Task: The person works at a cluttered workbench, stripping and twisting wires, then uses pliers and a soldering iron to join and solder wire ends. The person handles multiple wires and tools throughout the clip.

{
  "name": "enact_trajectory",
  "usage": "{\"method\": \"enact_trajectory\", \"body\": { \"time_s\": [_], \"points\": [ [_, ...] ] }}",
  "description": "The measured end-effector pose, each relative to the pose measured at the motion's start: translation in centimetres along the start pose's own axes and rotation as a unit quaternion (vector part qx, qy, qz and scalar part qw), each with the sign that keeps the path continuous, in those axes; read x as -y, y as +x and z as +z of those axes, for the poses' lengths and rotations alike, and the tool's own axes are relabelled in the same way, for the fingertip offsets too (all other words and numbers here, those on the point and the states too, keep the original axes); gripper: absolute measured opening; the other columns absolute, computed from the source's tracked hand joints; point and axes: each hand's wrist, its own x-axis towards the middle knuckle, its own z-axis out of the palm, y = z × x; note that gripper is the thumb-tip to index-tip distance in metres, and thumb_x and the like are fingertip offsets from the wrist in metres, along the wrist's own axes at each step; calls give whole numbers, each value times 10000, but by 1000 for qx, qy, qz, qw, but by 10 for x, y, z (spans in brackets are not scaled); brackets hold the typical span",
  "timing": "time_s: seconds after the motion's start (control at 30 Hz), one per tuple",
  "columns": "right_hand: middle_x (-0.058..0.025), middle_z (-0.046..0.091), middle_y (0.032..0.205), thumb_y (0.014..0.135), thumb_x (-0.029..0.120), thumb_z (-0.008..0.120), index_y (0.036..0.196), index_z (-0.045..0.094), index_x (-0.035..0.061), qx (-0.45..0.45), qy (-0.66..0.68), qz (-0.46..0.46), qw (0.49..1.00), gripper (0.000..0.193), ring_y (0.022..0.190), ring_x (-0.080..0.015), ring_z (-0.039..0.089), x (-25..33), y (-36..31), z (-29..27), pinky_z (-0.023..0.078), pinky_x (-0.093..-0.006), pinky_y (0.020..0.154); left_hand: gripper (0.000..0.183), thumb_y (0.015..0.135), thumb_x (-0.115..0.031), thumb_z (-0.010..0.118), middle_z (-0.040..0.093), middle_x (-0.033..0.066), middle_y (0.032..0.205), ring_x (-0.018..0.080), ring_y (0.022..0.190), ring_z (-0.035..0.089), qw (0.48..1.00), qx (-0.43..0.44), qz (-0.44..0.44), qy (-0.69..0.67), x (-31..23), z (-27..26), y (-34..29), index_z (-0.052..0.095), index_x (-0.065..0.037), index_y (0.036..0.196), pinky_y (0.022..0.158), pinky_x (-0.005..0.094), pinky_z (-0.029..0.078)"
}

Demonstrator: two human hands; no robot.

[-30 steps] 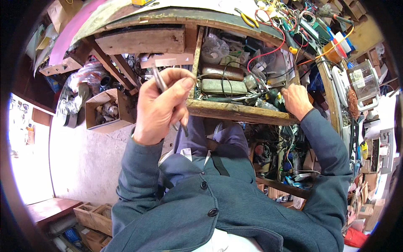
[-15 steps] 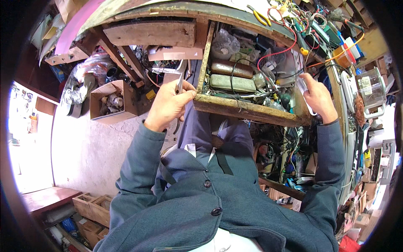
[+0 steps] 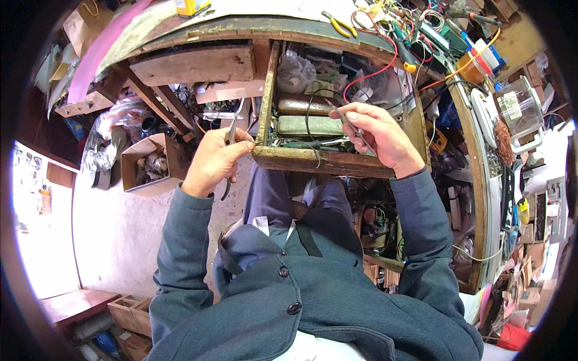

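I see silvery grey on the tool (image 3: 356, 129) in the right hand (image 3: 386, 139), dark blue-grey on the jacket (image 3: 253, 301), black on its buttons (image 3: 294, 308). The long case (image 3: 301, 104) shows me brown, the box (image 3: 310, 126) pale grey-green, the wire (image 3: 395, 57) red, the pliers' handles (image 3: 335, 27) yellow.

Held tools (image 3: 232, 129) metal, seemingly smooth; drawer (image 3: 319, 162) rough wood.

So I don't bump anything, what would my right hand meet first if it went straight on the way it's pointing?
Probably the brown case in the open drawer, or the black cable looped over it; your right hand may be higher, though, as depth is unclear.
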Motion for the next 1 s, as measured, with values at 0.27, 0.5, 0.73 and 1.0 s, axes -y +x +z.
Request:
{"method": "enact_trajectory", "body": {
  "time_s": [0.27, 0.5, 0.73, 1.0],
  "points": [
    [90, 613, 887, 939, 219, 770, 1194, 700, 17, 90, -255, -44, 962, 332, 732, -17, 488, -1, 27, 30, 390, -218, 623, 164, 948, -163, 718, 581, -6, 625, 72, 413, 498, 1000, -10, 6, 21, -2, 2, 1, 688, -3, 962, 382, 252, 413],
    [15, 709, 946, 838, 60, 810, 1121, 729, -6, 156, -322, -23, 933, 301, 863, -80, 601, -8, 62, 44, 506, -264, 805, 168, 953, -170, 714, 604, 8, 665, 75, 434, 507, 999, -10, 10, 32, -2, 1, -1, 687, -5, 966, 388, 256, 425],
    [-133, 737, 900, 844, 48, 771, 1084, 727, 43, 138, -424, -196, 873, 244, 828, -174, 682, -3, 75, 38, 539, -343, 794, 181, 946, -177, 718, 606, 8, 686, 72, 464, 511, 1000, -17, -2, 24, 2, 0, -3, 696, -1, 986, 404, 249, 434],
    [-142, 680, 964, 778, -4, 759, 1054, 693, 14, 223, -452, -233, 832, 284, 925, -287, 666, -22, 76, 30, 522, -381, 841, 196, 948, -196, 720, 560, -12, 673, 67, 446, 483, 1000, -9, -14, -13, 10, -2, -1, 684, -6, 980, 403, 260, 438]
  ]
}}
